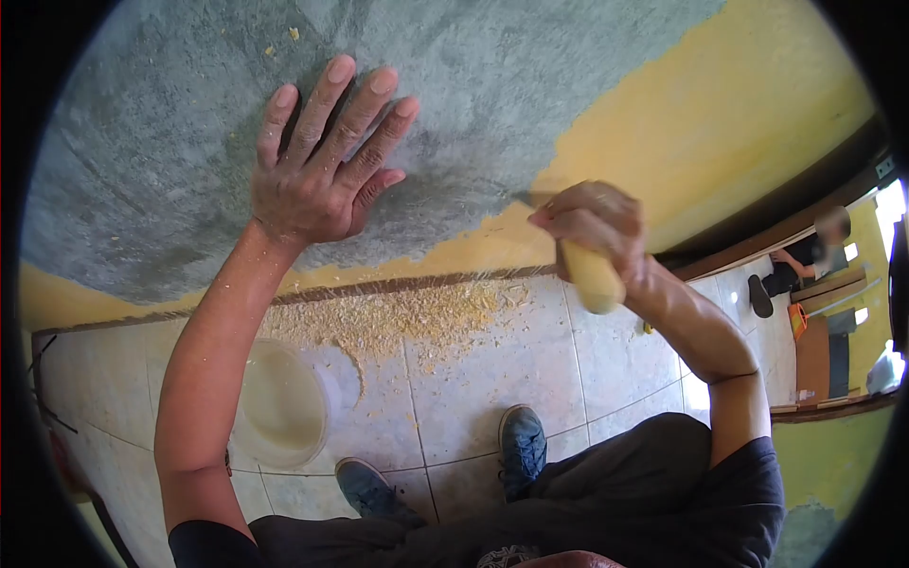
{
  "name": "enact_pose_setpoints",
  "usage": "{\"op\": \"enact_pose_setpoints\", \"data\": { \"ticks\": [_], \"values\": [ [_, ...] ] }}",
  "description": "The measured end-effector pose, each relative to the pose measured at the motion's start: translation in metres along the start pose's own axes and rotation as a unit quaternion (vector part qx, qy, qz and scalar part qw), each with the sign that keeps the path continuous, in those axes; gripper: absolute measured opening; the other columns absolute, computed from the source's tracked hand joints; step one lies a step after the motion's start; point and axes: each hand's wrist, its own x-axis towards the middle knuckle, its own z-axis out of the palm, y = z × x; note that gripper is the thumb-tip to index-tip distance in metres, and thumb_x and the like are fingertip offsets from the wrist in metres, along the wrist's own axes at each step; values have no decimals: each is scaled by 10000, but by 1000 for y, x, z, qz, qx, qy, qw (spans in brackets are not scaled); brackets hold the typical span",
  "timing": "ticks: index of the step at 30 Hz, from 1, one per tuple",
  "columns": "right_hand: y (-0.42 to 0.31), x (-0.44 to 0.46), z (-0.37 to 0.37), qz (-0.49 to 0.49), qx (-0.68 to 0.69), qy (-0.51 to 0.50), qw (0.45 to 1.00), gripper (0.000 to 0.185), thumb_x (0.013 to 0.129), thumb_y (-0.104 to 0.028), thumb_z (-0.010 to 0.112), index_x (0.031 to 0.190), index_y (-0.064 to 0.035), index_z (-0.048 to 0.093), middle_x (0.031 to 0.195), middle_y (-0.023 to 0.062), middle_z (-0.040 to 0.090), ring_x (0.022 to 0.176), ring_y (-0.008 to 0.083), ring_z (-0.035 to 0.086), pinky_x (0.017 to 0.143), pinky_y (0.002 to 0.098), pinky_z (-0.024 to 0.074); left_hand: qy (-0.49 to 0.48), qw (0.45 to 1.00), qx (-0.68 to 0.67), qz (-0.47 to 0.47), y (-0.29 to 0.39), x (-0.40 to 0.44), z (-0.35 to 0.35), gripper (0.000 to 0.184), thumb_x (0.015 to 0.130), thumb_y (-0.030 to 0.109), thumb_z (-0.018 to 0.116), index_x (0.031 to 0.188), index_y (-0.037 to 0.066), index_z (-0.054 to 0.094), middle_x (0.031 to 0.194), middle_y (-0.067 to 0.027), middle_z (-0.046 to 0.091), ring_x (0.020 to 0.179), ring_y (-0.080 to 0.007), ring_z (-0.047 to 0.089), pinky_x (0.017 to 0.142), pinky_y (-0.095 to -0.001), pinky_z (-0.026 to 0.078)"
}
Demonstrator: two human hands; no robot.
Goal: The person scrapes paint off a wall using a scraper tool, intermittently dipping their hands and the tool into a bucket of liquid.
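The right hand (pixel 595 222) is closed round a scraper (pixel 595 279), its thick handle pale yellow and rounded, its blade blurred near the edge where yellow paint (pixel 653 114) meets the wall's grey surface (pixel 483 85); contact cannot be made out. The left hand (pixel 317 185) presses the grey, open, fingers parted, gripping nothing. Below, flakes (pixel 407 322) litter the tiled floor (pixel 492 379) near a round bucket (pixel 331 398).

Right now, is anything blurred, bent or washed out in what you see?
In the head view, the right hand and the tool it grips look smeared, probably by motion; the left hand is sharper, softly shadowing the wall; the floor tiles' lines bow; glare whites out patches at far right.
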Motion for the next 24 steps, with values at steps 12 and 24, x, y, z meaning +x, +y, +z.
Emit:
{"op": "enact_pose_setpoints", "data": {
  "ticks": [12, 24],
  "values": [
    [7, -12, -6, 10, 19, -29, 999, 169, 708, -162, 732, 846, -85, 672, 799, 49, 679, 675, 227, 668, 583, 364, 525, -1, 1000, -6, -4, 0, 1, -1, 532, 1061, 519, 349, 1495, 257, 508, 1576, -2, 448, 1491, -276, 349, 1239, -475, 149],
    [12, -9, -9, -2, 22, -22, 1000, 179, 739, -195, 737, 873, -86, 687, 841, 65, 697, 696, 228, 679, 590, 356, 535, 4, 1000, 2, 2, 2, 0, 0, 546, 1060, 521, 355, 1489, 224, 518, 1574, -11, 451, 1485, -287, 358, 1233, -478, 158]
  ]
}}
